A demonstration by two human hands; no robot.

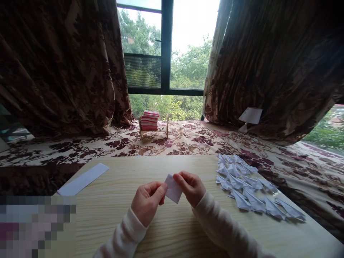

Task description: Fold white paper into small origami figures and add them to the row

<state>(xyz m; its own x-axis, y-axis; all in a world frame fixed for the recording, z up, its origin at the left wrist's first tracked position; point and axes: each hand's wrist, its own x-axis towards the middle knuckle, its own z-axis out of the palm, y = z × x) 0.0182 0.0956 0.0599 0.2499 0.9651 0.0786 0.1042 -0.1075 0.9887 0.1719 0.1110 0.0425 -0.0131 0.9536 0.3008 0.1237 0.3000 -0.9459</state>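
And here are both hands at work above the middle of the table [120,222]! The left hand [148,201] pinches the left edge of a small folded paper [174,190], thumb on top, while the right hand [192,188] grips the upper right corner between thumb and fingers. That paper is tilted, one corner pointing down towards the table's near side. Over on the table's left side lies a long paper strip [84,179], flat and slanting. On the table's right side, look at that, a crowd of pointed paper pieces [248,184] in rough rows! Beyond the table's far edge, a stack of pink-and-white cloths [149,120] sits on a little stand [154,130], and further right of it, past the table, a small lamp [251,115] leans.
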